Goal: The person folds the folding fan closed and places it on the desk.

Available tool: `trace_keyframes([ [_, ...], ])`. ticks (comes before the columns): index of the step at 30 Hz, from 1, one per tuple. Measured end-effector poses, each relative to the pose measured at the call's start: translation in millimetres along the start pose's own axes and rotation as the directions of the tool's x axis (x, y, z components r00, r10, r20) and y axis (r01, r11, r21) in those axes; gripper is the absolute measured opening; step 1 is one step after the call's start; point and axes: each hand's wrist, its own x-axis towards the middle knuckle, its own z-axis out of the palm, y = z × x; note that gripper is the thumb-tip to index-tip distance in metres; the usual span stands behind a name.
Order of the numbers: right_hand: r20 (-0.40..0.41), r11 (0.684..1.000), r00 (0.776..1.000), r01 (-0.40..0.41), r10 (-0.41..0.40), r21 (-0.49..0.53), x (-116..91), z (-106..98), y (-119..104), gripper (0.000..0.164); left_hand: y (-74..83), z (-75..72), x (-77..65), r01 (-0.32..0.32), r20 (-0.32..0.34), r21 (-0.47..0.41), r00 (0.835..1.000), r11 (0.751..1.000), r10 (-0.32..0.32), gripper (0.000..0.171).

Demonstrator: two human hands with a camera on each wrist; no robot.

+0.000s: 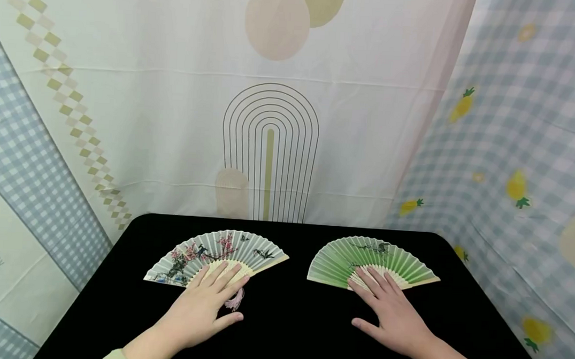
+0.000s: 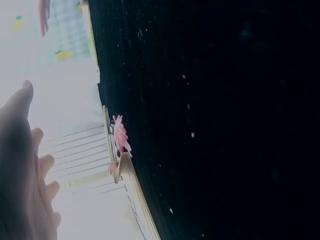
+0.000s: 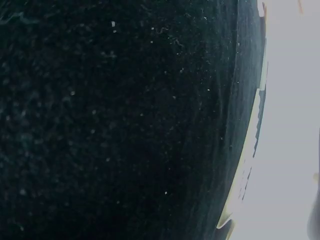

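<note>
Two folding fans lie spread on the black table. The left one is a white fan point(image 1: 246, 247) with painted pink blossoms, dark birds and pale ribs; a pink tassel point(image 1: 234, 300) hangs from its near end. Over its ribs is my left hand point(image 1: 195, 309), fingers straight and spread. The left wrist view shows this hand raised above the fan, with a gap between. On the right is a green fan point(image 1: 334, 262) with a dark printed design. My right hand point(image 1: 399, 318), fingers extended and thumb out, overlaps its ribs in the head view. Only the fan's edge point(image 3: 245, 160) shows in the right wrist view.
The black tabletop point(image 1: 291, 319) has rounded far corners. A white curtain point(image 1: 183, 132) with arch and circle prints hangs behind it. Blue-checked cloth with pineapples point(image 1: 501, 135) hangs on the right, and more checked cloth point(image 1: 24, 130) on the left.
</note>
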Motion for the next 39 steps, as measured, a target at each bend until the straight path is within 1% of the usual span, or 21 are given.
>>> trace_keyframes([
  [4,0.004,1.000,1.000,0.002,-0.002,0.008,-1.4,1.5,1.0,0.081,3.0,1.3,3.7,-0.019,-0.013,0.004,1.000,1.000,0.019,0.074],
  [6,0.010,1.000,1.000,-0.003,0.003,0.009,-2.1,1.5,1.9,0.082,4.5,1.5,6.1,-0.022,-0.003,0.008,1.000,1.000,0.022,0.074],
  [11,0.031,0.999,0.999,-0.034,0.034,0.008,-3.4,1.0,5.8,0.080,7.0,1.0,13.1,-0.005,0.056,-0.022,0.998,1.000,0.006,0.075],
  [16,0.051,0.997,0.996,-0.074,0.074,0.003,-4.7,2.9,10.1,0.079,8.1,2.7,18.4,0.011,0.087,-0.045,0.996,0.999,-0.007,0.075],
  [19,0.063,0.996,0.994,-0.093,0.093,0.000,-5.6,4.5,12.9,0.080,8.9,3.7,21.4,0.012,0.090,-0.048,0.996,0.999,-0.008,0.076],
  [25,0.096,0.992,0.987,-0.130,0.129,0.003,-6.3,5.1,20.3,0.077,9.9,3.4,28.4,0.009,0.099,-0.044,0.995,0.999,-0.004,0.075],
  [30,0.107,0.989,0.983,-0.149,0.147,0.016,-8.4,4.5,26.6,0.074,11.8,5.2,34.4,-0.014,0.088,-0.044,0.996,0.999,0.018,0.074],
  [33,0.121,0.987,0.980,-0.161,0.157,0.024,-9.5,6.1,29.6,0.073,12.8,6.7,36.7,-0.024,0.082,-0.023,0.996,0.999,0.026,0.074],
  [37,0.141,0.982,0.973,-0.187,0.182,0.023,-9.4,8.1,33.7,0.072,12.1,9.9,38.6,-0.007,0.104,-0.004,0.995,1.000,0.007,0.074],
  [39,0.156,0.978,0.967,-0.206,0.201,0.020,-9.0,8.0,36.6,0.072,11.6,11.4,39.4,0.002,0.116,-0.011,0.993,1.000,0.000,0.074],
])
